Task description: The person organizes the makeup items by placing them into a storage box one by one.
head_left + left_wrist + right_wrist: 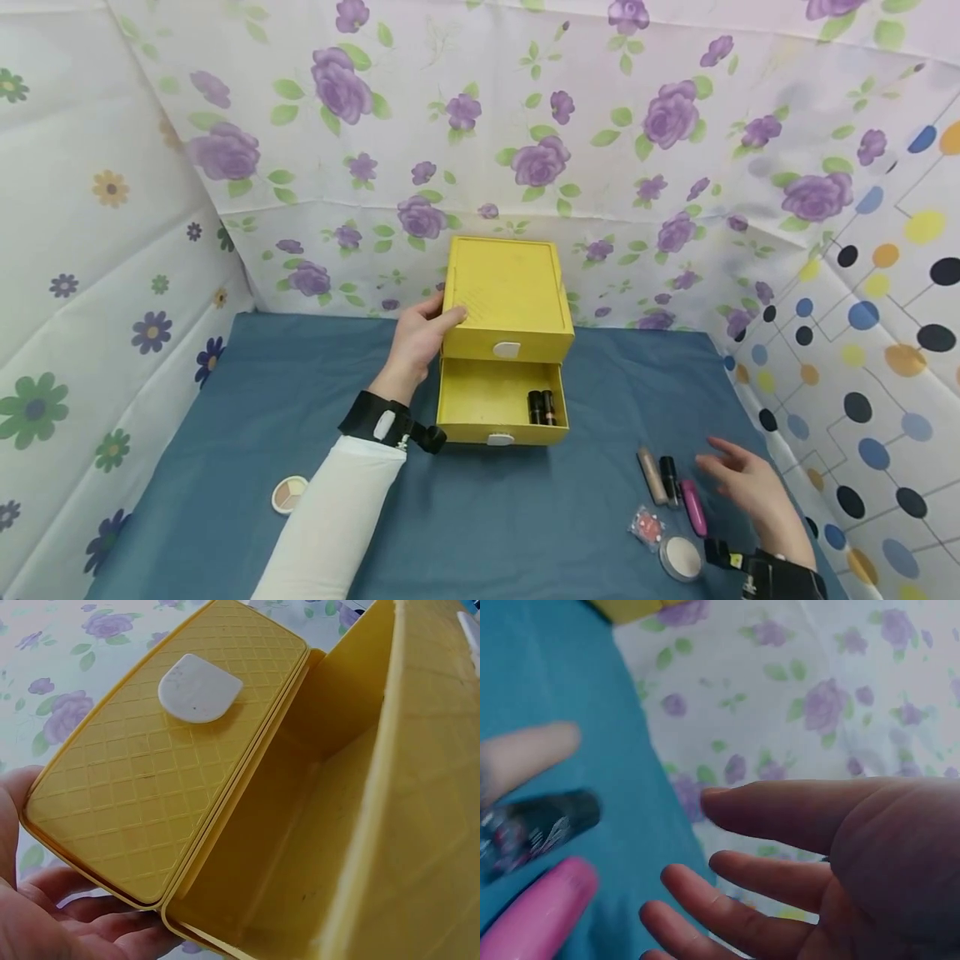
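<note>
A yellow two-drawer organizer (510, 287) stands near the back of the table. My left hand (416, 346) grips its upper left side, thumb at the top edge and fingers along the side. The lower drawer (480, 400) is pulled out, and two dark cosmetic tubes (542, 407) lie at its right end. My right hand (750, 487) is over the right side, holding nothing, its fingers apart. Beside it lie a beige tube (652, 477), a black-capped tube (669, 481) and a pink tube (544, 911).
A round, pale compact (681, 558) and a small clear packet with something reddish (647, 527) lie below the tubes. On the left is a round palette (289, 494) beside my left sleeve. Flowered cloth (480, 150) hangs behind the blue tabletop (517, 517).
</note>
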The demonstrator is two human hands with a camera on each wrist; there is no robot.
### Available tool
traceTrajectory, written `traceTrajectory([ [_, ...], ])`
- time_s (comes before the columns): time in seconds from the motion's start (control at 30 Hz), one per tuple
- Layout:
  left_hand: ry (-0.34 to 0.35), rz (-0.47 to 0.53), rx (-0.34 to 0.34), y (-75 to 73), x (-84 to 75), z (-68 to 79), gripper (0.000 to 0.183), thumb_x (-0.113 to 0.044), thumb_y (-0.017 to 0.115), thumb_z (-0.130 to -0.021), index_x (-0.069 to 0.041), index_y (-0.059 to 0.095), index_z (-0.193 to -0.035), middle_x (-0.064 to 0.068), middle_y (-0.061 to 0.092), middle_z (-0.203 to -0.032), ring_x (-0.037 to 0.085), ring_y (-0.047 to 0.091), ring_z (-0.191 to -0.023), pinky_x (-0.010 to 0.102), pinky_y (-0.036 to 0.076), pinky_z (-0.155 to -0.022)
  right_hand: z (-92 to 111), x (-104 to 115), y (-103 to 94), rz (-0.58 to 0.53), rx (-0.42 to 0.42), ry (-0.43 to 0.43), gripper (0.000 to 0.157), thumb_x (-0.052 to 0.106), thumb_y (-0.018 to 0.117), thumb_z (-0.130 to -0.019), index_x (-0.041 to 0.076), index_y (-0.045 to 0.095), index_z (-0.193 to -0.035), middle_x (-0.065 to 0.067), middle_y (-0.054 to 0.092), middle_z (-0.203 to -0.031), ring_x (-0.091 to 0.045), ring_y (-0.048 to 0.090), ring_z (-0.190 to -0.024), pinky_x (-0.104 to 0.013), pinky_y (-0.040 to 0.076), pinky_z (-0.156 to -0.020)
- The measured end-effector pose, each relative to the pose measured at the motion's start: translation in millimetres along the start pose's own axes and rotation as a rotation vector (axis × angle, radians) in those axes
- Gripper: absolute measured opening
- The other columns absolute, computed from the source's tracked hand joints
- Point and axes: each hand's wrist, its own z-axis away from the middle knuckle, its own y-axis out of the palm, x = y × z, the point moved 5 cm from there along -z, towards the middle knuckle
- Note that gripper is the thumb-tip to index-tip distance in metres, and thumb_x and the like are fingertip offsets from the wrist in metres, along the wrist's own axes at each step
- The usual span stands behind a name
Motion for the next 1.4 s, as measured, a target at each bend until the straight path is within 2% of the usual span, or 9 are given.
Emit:
traceTrajectory([
  [0.17,0.006,-0.006,-0.007,0.5,-0.6,0.8,0.065,-0.035,0.074,-0.089,-0.019,0.049,-0.147,0.003,0.054,-0.140,0.018,0.054,-0.117,0.041,0.047,-0.102,-5,-16,11.6,0.070,0.039,0.040,0.079,0.040,0.070,-0.092,-0.009,0.039,-0.145,-0.030,0.062,-0.121,-0.035,0.063,-0.101,-0.045,0.059,-0.076],
  [0.4,0.032,0.001,-0.001,-0.1,-0.5,1.0,0.064,-0.034,0.074,-0.089,-0.019,0.050,-0.146,0.003,0.055,-0.140,0.017,0.054,-0.118,0.040,0.046,-0.103,-3,-24,22.7,0.136,0.090,0.089,0.101,0.040,0.084,-0.076,-0.011,0.032,-0.146,-0.021,0.069,-0.103,-0.030,0.065,-0.091,-0.053,0.055,-0.079],
  [0.57,0.038,0.009,-0.001,-0.7,1.1,-0.1,0.063,-0.034,0.074,-0.089,-0.019,0.051,-0.145,0.003,0.056,-0.139,0.017,0.053,-0.118,0.040,0.046,-0.103,-1,-28,26.4,0.122,0.123,0.127,0.107,0.040,0.088,-0.070,-0.012,0.032,-0.145,-0.017,0.070,-0.098,-0.027,0.065,-0.088,-0.051,0.057,-0.076],
  [0.8,0.043,0.021,-0.002,-1.2,2.0,-1.5,0.063,-0.034,0.075,-0.089,-0.019,0.051,-0.145,0.002,0.055,-0.140,0.016,0.053,-0.119,0.039,0.046,-0.103,1,-34,22.9,0.134,0.117,0.169,0.093,0.027,0.087,-0.074,-0.010,0.037,-0.143,-0.016,0.069,-0.094,-0.023,0.065,-0.081,-0.045,0.058,-0.071],
  [1.1,0.036,0.017,-0.006,-0.5,1.8,-0.9,0.063,-0.035,0.075,-0.088,-0.020,0.051,-0.145,0.002,0.056,-0.139,0.016,0.053,-0.118,0.040,0.045,-0.103,5,-41,20.2,0.094,0.073,0.208,0.082,0.028,0.083,-0.080,-0.007,0.041,-0.141,-0.017,0.069,-0.094,-0.021,0.065,-0.077,-0.040,0.059,-0.066],
  [1.4,0.028,0.010,-0.002,-0.4,2.7,-0.3,0.064,-0.036,0.074,-0.089,-0.019,0.050,-0.146,0.002,0.055,-0.141,0.016,0.051,-0.121,0.040,0.044,-0.105,7,-40,19.2,0.092,0.064,0.149,0.078,0.029,0.079,-0.082,-0.011,0.042,-0.138,-0.014,0.069,-0.091,-0.018,0.064,-0.075,-0.038,0.059,-0.064],
])
